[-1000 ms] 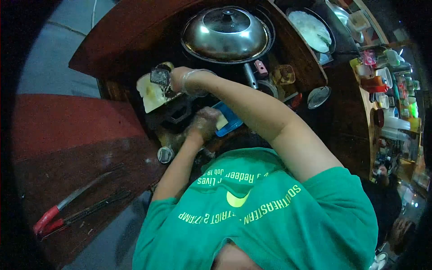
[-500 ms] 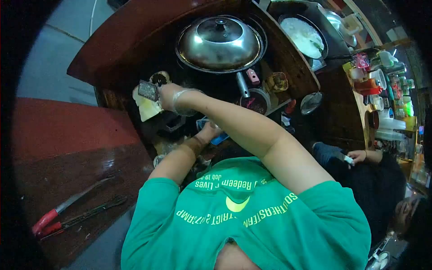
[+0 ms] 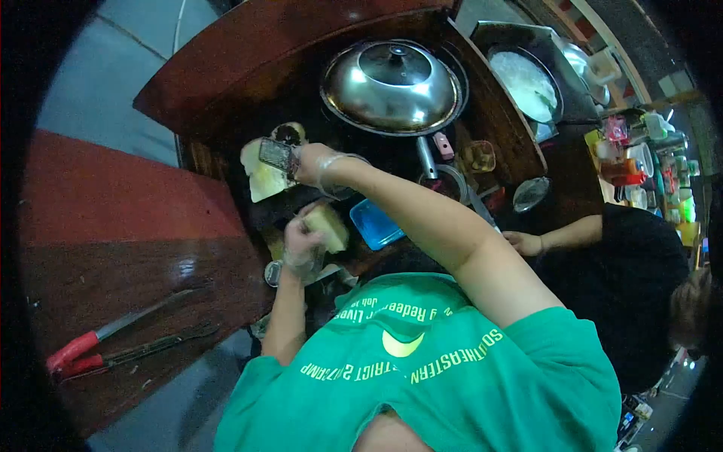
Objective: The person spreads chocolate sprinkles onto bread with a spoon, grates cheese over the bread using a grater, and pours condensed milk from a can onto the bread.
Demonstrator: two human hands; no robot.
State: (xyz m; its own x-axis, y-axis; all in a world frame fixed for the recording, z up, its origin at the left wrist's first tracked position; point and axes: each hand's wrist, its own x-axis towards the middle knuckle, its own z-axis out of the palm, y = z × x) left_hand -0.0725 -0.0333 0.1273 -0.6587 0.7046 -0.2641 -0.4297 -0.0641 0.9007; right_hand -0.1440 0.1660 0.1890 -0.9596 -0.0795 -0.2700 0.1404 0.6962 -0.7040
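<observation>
My right hand (image 3: 307, 166), in a clear plastic glove, is closed on a small metal grater (image 3: 276, 154). The grater hangs over pale bread slices (image 3: 263, 183) on the dark work surface; the slices bear something yellowish. Just behind them lies a piece with a dark topping (image 3: 288, 134). Nearer my body, my gloved left hand (image 3: 301, 245) grips a pale yellow block of cheese (image 3: 325, 228), a little blurred by motion. To the right of that block sits an open blue plastic container (image 3: 376, 224), partly hidden by my right forearm.
A lidded wok (image 3: 395, 87) stands at the back, its handle pointing toward me. A pan of white contents (image 3: 523, 84) is beyond the wooden partition. Red-handled tongs (image 3: 128, 324) lie on the left. A co-worker's hand (image 3: 523, 242) reaches in from the right.
My left hand has moved left from the blue container and now holds the cheese block. My right hand keeps the grater over the bread. The co-worker's hand has come closer.
</observation>
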